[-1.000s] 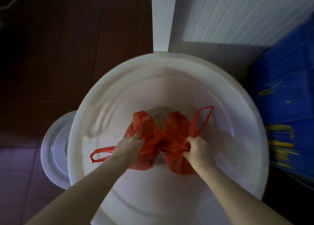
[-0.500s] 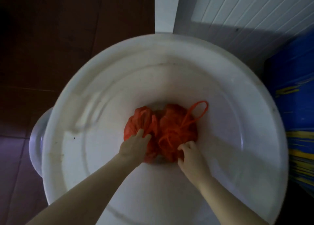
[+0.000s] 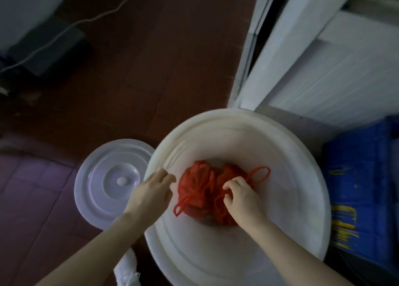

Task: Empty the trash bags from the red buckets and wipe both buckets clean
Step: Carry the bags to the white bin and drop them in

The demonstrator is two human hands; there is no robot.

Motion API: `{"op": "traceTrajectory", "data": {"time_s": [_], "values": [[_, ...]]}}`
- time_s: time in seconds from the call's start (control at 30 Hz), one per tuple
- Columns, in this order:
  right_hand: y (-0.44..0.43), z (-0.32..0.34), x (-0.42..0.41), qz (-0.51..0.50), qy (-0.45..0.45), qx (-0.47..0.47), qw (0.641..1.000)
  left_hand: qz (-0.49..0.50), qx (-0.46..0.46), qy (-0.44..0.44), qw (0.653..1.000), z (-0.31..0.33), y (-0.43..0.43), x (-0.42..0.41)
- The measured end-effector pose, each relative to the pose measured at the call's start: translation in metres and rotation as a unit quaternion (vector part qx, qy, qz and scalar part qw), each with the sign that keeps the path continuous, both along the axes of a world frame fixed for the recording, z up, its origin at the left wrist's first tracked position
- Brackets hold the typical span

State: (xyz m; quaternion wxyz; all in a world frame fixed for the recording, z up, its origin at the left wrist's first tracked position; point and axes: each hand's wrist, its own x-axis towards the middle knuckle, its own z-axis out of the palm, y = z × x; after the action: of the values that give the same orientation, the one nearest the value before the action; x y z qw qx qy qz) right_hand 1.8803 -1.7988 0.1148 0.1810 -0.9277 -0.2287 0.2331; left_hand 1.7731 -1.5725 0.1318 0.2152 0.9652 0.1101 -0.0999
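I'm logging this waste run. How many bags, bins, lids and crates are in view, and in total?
Red plastic bags: 2
Large white plastic bin: 1
Round white plastic lid: 1
Blue plastic crate: 1
Total: 5

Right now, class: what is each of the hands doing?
Left hand: open, holding nothing.
Right hand: gripping the right-hand red plastic trash bag.

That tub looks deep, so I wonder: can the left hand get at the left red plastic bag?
Probably yes. The left hand hovers open right beside the left red plastic bag inside the big white plastic tub, nothing between them; a round white lid lies off on the floor.
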Motion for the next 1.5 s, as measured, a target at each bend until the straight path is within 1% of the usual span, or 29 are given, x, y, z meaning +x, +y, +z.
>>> {"op": "traceTrajectory", "data": {"time_s": [0.1,0.2,0.27,0.4,0.53,0.73,0.83,0.93,1.03,1.2,1.3,1.4,1.5], "values": [[0.047,0.034,-0.01,0.028,-0.021,0.029,0.999,0.067,-0.008,-0.006,0.998,0.023,0.045,-0.04],[0.097,0.057,-0.03,0.069,-0.045,0.045,0.996,0.116,0.004,0.015,0.993,0.024,0.095,-0.086],[0.133,0.066,-0.05,0.077,-0.065,0.055,0.993,0.161,0.002,0.025,0.987,0.024,0.128,-0.119],[0.207,0.069,-0.094,0.085,-0.045,0.087,0.992,0.203,0.006,0.068,0.977,0.017,0.184,-0.184],[0.268,0.049,-0.137,0.14,-0.007,0.052,0.989,0.219,0.009,0.114,0.969,0.001,0.222,-0.236],[0.318,-0.007,-0.182,0.216,0.027,-0.061,0.974,0.261,-0.019,0.134,0.956,-0.041,0.242,-0.27],[0.333,-0.044,-0.19,0.237,0.057,-0.104,0.964,0.28,-0.033,0.122,0.952,-0.074,0.239,-0.277],[0.35,-0.093,-0.193,0.26,0.061,-0.136,0.954,0.284,-0.036,0.111,0.952,-0.124,0.239,-0.281],[0.369,-0.16,-0.192,0.287,0.043,-0.156,0.944,0.284,-0.037,0.112,0.952,-0.193,0.243,-0.282],[0.402,-0.297,-0.191,0.317,0.021,-0.175,0.932,0.287,-0.049,0.122,0.949,-0.331,0.25,-0.279],[0.419,-0.375,-0.187,0.328,0.007,-0.188,0.926,0.267,-0.04,0.116,0.956,-0.407,0.258,-0.275],[0.434,-0.439,-0.178,0.33,-0.004,-0.198,0.923,0.243,-0.019,0.102,0.964,-0.464,0.272,-0.266],[0.446,-0.48,-0.173,0.331,-0.03,-0.189,0.924,0.235,0.005,0.083,0.968,-0.501,0.285,-0.257]]}}
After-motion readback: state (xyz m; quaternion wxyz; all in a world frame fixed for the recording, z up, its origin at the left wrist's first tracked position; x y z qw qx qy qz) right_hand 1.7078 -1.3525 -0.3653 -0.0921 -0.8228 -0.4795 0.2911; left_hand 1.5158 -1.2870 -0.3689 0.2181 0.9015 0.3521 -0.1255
